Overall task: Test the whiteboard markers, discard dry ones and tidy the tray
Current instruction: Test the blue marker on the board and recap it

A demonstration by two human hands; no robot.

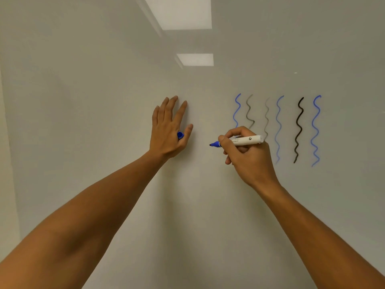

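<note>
My right hand (pixel 248 157) grips an uncapped white marker (pixel 245 140) with a blue collar; its tip (pixel 210 144) points left, at or just off the whiteboard (pixel 104 101). My left hand (pixel 168 130) lies with straight fingers against the board. A blue cap (pixel 180 135) is pinched in the crook between its thumb and forefinger. Several wavy test lines stand to the right: a blue one (pixel 237 109) partly behind my right hand, two faint grey ones (pixel 250 111), a pale blue one (pixel 278 130), a strong black one (pixel 299 130) and a strong blue one (pixel 315 130). No tray is in view.
The whiteboard fills the view and reflects two ceiling light panels (pixel 183 13). Its left edge (pixel 8 142) runs down the far left. The board's surface left of and below my hands bears no marks.
</note>
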